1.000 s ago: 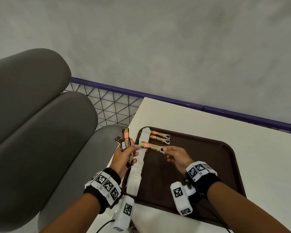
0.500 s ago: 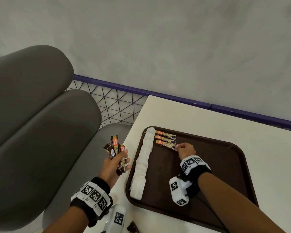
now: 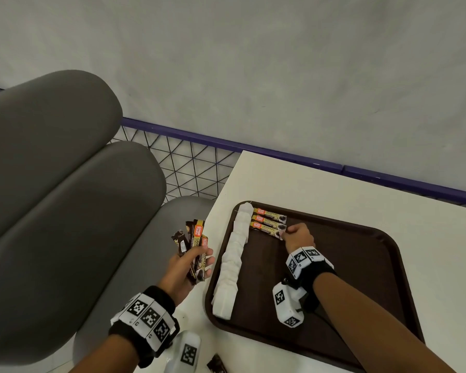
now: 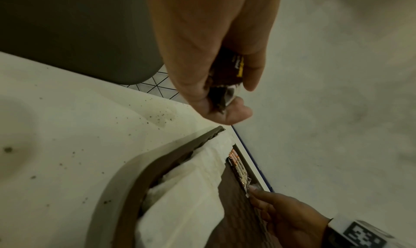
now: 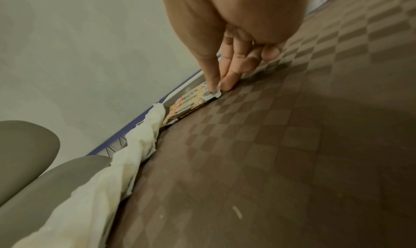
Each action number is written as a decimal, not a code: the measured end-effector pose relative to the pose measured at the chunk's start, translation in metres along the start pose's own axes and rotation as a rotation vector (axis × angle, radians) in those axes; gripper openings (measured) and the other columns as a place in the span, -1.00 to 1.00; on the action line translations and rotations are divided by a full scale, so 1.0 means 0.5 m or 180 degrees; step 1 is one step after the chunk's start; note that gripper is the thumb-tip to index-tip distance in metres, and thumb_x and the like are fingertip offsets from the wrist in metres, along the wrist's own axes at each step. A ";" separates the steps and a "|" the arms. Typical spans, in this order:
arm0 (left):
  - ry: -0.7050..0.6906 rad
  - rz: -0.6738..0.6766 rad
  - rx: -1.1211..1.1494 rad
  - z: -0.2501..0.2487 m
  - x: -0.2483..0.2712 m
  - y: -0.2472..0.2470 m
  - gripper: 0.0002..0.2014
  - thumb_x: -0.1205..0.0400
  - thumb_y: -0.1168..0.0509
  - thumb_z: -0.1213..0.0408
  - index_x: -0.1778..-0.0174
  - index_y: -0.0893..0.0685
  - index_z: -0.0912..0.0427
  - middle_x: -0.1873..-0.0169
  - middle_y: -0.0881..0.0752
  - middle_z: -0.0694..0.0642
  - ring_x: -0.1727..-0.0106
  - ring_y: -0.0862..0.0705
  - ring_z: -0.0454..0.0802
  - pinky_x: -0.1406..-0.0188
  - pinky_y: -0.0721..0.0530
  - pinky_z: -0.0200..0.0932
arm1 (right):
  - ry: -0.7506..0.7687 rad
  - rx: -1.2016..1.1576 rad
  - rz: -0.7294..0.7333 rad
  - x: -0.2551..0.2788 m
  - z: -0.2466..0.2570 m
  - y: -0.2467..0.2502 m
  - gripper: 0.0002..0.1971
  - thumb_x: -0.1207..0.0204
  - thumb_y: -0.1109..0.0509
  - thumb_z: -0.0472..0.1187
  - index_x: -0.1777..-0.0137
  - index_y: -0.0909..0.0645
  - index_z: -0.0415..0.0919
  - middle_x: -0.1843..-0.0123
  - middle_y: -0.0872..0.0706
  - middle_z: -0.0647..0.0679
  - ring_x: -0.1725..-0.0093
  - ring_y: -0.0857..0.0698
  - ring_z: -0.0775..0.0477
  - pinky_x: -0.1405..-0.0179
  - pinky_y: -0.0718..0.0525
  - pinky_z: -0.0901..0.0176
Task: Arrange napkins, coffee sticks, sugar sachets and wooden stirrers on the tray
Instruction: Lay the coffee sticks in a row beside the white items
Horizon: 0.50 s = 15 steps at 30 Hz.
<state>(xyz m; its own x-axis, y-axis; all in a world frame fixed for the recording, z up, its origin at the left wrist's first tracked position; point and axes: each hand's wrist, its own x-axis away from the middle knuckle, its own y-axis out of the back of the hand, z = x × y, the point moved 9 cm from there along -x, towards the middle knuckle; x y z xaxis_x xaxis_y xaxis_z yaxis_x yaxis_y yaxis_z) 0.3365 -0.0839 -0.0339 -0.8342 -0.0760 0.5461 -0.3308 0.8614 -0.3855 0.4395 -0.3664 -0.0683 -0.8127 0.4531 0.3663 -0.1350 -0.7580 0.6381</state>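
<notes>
Tray [image 3: 382,265] on table [image 3: 347,189], beneath right hand [image 3: 298,235]. Three coffee sticks [image 3: 269,223] side by side at its fingertips, in tray's far left corner. Row of napkins [image 3: 233,259] left of that hand, along tray's left edge. Bundle of sticks [image 3: 197,251] in left hand [image 3: 183,267], left of tray, off table's edge.

The left hand [image 3: 184,267] is held out to the left at a raised angle, its fingers and thumb curled in a grip. The right arm is stretched forward, and the right hand [image 3: 297,236] is lowered with knuckles up, thumb and forefinger [image 5: 211,81] pressed together in a pinch.
</notes>
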 end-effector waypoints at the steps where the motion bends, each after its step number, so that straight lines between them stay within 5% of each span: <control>1: 0.0014 0.0007 0.0009 0.001 0.000 -0.001 -0.90 -0.62 -0.27 0.39 -0.01 -0.64 0.24 0.23 -0.74 0.15 0.24 -0.72 0.00 0.40 -0.72 -0.18 | 0.0013 -0.0027 0.0015 0.001 0.000 0.001 -0.79 -0.42 -0.49 -0.12 0.13 -0.47 -0.08 -0.11 -0.67 -0.20 -0.17 -0.60 -0.25 0.04 -0.42 0.14; 6: 0.0010 0.0141 0.0023 -0.002 0.009 -0.022 -0.88 -0.64 -0.24 0.39 -0.01 -0.66 0.30 0.23 -0.79 0.17 0.33 -0.78 -0.05 0.41 -0.73 -0.20 | 0.0306 -0.0235 -0.0016 0.016 0.013 0.016 -0.79 -0.39 -0.49 -0.10 0.16 -0.47 -0.03 -0.06 -0.67 -0.21 -0.13 -0.62 -0.26 -0.15 -0.57 -0.01; 9: 0.0010 0.0244 0.0000 -0.004 0.017 -0.037 -0.83 -0.63 -0.26 0.37 -0.10 -0.66 0.30 0.07 -0.80 0.19 0.21 -0.80 -0.04 0.32 -0.77 -0.17 | 0.0763 -0.0461 0.0034 0.045 0.045 0.019 -0.77 -0.42 -0.47 -0.17 0.29 -0.44 0.04 0.17 -0.67 -0.08 -0.08 -0.64 -0.25 -0.10 -0.61 -0.05; 12: -0.0010 0.0279 0.0046 -0.005 0.028 -0.050 -0.79 -0.61 -0.30 0.37 -0.14 -0.66 0.30 -0.02 -0.76 0.23 0.02 -0.75 0.04 0.23 -0.79 -0.09 | 0.1146 -0.0724 0.0317 0.097 0.081 0.006 -0.73 -0.43 -0.45 -0.27 0.35 -0.47 0.06 0.26 -0.63 -0.02 0.03 -0.64 -0.13 0.03 -0.58 0.11; 15: -0.0027 0.0216 0.0201 -0.003 0.035 -0.057 -0.80 -0.58 -0.34 0.39 -0.11 -0.66 0.31 0.03 -0.73 0.23 -0.06 -0.70 0.10 0.17 -0.79 0.02 | 0.1438 -0.0808 0.1199 0.182 0.119 -0.035 -0.80 -0.43 -0.45 -0.32 0.30 -0.55 -0.03 0.25 -0.65 0.06 0.15 -0.60 0.04 0.11 -0.53 0.35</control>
<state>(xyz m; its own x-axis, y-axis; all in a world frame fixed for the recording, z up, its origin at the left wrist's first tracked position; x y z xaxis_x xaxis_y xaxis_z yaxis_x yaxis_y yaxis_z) 0.3317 -0.1090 -0.0123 -0.8593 -0.0230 0.5109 -0.3003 0.8314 -0.4676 0.4019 -0.2839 -0.0060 -0.9819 -0.0663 0.1772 0.1213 -0.9393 0.3208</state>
